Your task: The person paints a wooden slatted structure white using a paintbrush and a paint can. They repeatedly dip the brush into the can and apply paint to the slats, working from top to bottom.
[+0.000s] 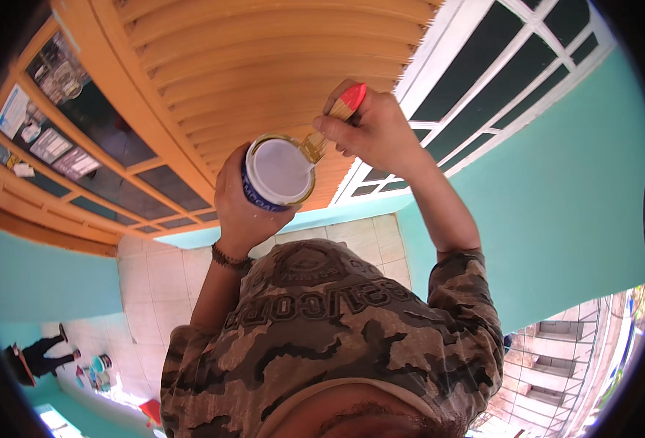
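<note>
My left hand [248, 202] grips a small paint can [280, 171] from its left side and below, with the open top facing up. Pale, greyish-white paint fills the view inside its rim. In my right hand [367, 127] is a paintbrush [340, 111] with a wooden handle and a red end. Its bristle end points down and left, at the right rim of the can; whether the bristles touch the paint is hard to tell. Behind both hands stands an orange louvred wooden panel [278, 60].
A white window frame [448, 128] runs along the right, beside a turquoise wall [547, 191]. At left is an orange glazed door [152, 161]. Another person [43, 356] stands at the lower left, near buckets [101, 363] on the tiled floor [155, 284]. A metal grille [552, 361] is at lower right.
</note>
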Demonstrator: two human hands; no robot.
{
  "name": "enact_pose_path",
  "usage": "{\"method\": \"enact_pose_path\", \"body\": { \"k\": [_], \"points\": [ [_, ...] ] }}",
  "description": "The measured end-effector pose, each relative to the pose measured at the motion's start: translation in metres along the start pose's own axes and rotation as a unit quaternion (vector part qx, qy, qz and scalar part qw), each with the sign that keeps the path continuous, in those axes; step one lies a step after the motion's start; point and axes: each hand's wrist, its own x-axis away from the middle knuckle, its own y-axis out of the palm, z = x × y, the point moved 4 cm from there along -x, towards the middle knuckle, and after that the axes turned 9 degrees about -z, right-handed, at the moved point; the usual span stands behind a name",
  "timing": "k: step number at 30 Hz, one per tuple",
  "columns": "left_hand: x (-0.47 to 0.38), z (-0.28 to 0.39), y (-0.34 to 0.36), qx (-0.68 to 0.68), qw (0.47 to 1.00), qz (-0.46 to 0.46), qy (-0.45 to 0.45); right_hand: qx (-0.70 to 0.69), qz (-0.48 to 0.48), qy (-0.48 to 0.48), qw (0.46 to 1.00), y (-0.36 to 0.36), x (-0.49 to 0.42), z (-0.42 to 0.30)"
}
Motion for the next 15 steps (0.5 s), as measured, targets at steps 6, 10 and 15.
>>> {"method": "enact_pose_path", "body": {
  "k": [6, 10, 15],
  "points": [
    [-0.001, -0.012, 0.001, 0.004, 1.000, -0.008, 0.006, -0.179, 0.034, 0.043, 0.982, -0.002, 0.014, -0.010],
    [-0.006, -0.007, 0.002, 0.028, 0.999, -0.007, 0.031, -0.103, 0.028, -0.001, 0.994, 0.015, 0.010, 0.006],
    [-0.006, -0.006, -0.002, 0.048, 0.999, 0.001, 0.016, -0.246, 0.095, 0.057, 0.963, 0.000, 0.021, 0.013]
  ]
}}
